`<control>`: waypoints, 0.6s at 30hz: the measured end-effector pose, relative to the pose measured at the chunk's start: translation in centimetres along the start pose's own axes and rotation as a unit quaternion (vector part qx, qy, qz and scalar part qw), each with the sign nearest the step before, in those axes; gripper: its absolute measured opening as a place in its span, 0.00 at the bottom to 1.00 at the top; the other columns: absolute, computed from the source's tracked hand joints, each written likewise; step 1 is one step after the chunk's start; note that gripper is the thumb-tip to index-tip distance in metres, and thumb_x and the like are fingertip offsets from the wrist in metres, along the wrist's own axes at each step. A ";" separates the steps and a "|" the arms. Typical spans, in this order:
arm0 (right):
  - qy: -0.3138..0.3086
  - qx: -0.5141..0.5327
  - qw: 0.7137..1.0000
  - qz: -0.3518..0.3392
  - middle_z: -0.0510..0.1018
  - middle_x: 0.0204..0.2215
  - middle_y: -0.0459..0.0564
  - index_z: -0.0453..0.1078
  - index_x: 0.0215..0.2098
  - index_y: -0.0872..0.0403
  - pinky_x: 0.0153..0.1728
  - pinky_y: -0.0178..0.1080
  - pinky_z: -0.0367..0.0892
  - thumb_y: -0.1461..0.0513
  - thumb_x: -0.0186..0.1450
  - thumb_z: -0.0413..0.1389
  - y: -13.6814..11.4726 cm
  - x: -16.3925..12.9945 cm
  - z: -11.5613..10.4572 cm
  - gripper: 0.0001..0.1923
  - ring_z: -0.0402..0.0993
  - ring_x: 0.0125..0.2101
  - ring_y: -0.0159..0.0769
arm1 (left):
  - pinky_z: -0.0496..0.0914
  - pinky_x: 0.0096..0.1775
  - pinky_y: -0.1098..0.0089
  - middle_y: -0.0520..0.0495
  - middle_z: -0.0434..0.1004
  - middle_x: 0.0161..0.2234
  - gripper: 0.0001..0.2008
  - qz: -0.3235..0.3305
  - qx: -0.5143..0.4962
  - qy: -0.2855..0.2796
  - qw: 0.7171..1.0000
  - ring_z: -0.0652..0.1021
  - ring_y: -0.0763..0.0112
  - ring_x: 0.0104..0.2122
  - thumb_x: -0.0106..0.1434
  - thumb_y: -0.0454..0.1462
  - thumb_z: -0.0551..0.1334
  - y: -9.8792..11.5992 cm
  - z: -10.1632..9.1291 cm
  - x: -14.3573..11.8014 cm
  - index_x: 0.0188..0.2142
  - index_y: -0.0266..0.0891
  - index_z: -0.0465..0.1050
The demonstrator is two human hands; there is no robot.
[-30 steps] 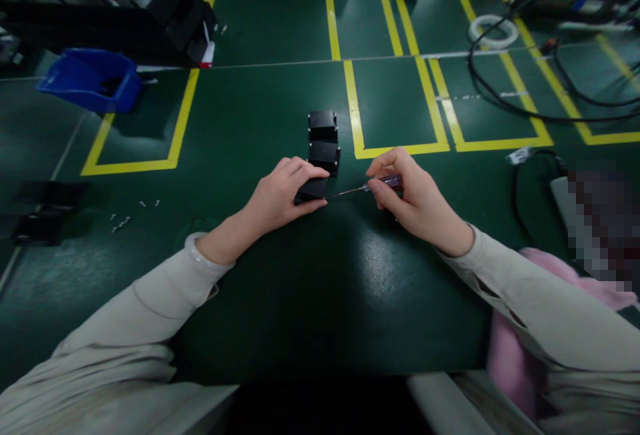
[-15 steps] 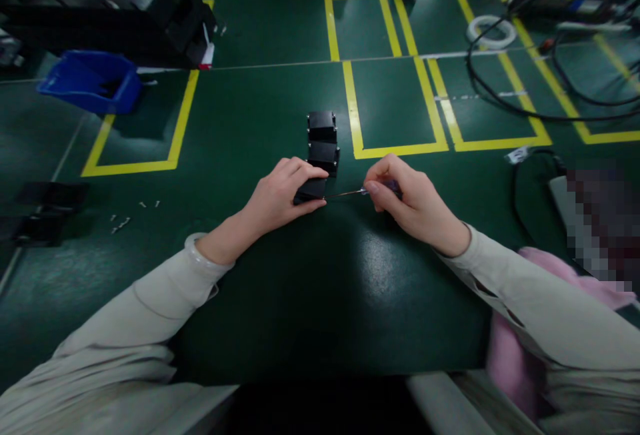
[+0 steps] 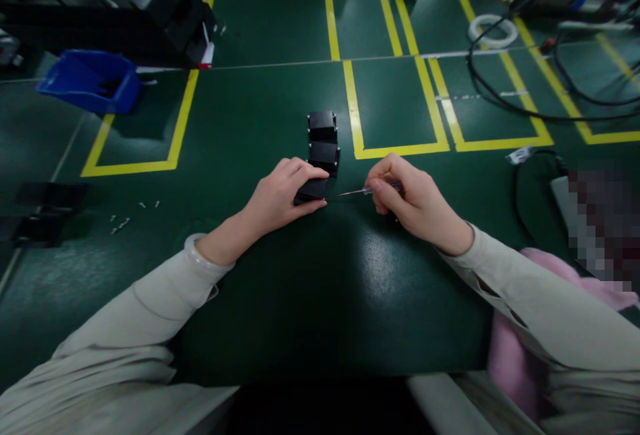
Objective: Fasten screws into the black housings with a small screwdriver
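Left hand (image 3: 277, 198) clamps small black block (image 3: 311, 190) on green table (image 3: 280, 302). Right hand (image 3: 413, 202) pinches screwdriver (image 3: 350, 192), tip at block right side. Step seems screw driving; next likely needs steady turning, block held firm.

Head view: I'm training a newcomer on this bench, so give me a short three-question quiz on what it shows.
1. True or false: the left hand grips a black block.
2. What does the right hand hold? A) screwdriver B) tape roll C) cable
3. How many more black blocks stand in line just behind the held one?

Key
1. True.
2. A; its tip meets the held block's side.
3. Two: a near block and a far block.
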State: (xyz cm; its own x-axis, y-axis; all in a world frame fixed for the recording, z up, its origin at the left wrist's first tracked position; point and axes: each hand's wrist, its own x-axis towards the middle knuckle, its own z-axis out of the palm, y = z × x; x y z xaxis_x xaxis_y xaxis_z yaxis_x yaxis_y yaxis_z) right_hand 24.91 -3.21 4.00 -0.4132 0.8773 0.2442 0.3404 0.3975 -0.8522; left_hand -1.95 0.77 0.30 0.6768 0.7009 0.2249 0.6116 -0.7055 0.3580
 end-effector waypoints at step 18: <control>0.033 -0.020 0.999 0.007 0.72 0.29 0.44 0.63 0.37 0.52 0.29 0.34 0.63 0.62 0.69 0.56 0.5 0.1 0.1 0.05 0.70 0.28 0.29 | 0.70 0.49 0.58 0.42 0.74 0.50 0.21 0.001 0.002 -0.001 1.000 0.73 0.56 0.50 0.68 0.46 0.63 0.1 -0.1 0.0 0.56 0.41 0.68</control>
State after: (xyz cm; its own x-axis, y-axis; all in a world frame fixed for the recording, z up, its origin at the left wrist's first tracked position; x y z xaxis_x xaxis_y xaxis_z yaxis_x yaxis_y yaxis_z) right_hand 24.97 -3.00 3.59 -0.3528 0.8979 0.2632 0.3799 0.3946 -0.8366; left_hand -1.93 0.76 0.44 0.6783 0.6997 0.2243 0.6126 -0.7071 0.3533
